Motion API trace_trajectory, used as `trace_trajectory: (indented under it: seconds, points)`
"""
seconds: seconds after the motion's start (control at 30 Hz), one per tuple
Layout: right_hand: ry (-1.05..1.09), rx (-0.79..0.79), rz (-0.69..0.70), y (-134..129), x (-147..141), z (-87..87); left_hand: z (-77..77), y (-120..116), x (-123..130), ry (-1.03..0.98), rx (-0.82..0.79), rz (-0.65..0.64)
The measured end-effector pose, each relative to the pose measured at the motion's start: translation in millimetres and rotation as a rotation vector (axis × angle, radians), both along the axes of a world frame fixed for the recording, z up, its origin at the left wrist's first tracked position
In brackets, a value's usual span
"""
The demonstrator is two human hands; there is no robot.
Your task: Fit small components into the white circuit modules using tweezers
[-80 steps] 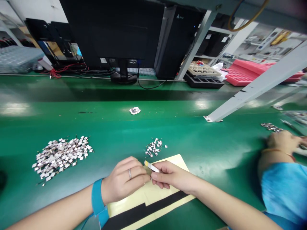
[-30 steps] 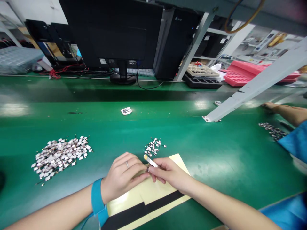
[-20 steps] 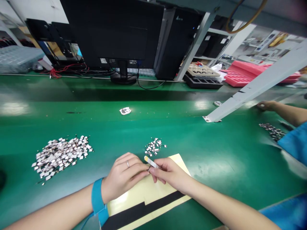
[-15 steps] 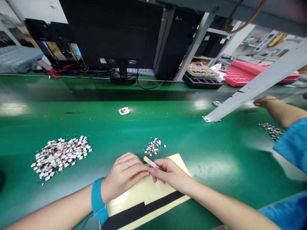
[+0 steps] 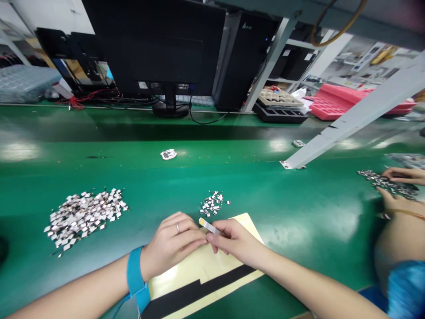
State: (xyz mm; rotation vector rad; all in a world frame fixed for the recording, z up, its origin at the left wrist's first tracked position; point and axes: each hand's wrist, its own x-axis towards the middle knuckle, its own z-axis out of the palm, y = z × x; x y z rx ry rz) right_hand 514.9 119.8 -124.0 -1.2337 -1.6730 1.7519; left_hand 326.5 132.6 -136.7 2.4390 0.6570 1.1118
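Pinching a slim white strip with a yellow tip (image 5: 208, 226), the right hand (image 5: 235, 241) is at the centre of the action, thumb and fingers closed on it and the yellow end angled up and away to the left. Coming in to meet it, fingertip to fingertip, is the left hand (image 5: 169, 232), its fingers pressed together and gently curled, with a silver ring (image 5: 178, 228) on one finger and a blue wrist strap (image 5: 134, 270) around the wrist. Is anything small caught between those left fingers? From this angle you cannot tell, because the two hands hide the spot where they meet.

Right underneath them lies a cream sheet (image 5: 212, 266) crossed by a black band, with both hands working just over its top corner. Just beyond the strip's tip sits a small cluster of tiny metal tabs (image 5: 212, 204), close by but not touching it. Farther left on the green bench mat (image 5: 299, 208) there's a much bigger heap of the same tabs (image 5: 83, 217). Over on the right, a co-worker's hands (image 5: 396, 181) are down at a third scatter of tabs (image 5: 381, 184), a blue sleeve (image 5: 407, 288) at the frame's edge. Out across the bench, a lone foil scrap (image 5: 168, 154) lies near a black monitor (image 5: 146, 44).
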Motion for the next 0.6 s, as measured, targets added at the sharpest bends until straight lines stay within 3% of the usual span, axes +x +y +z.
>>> trace_trajectory:
  seconds: [0.6]
  points:
    - [0.051, -0.051, -0.001, -0.7, 0.5, -1.7, -0.4, -0.3, 0.0, 0.007, -0.001, -0.006]
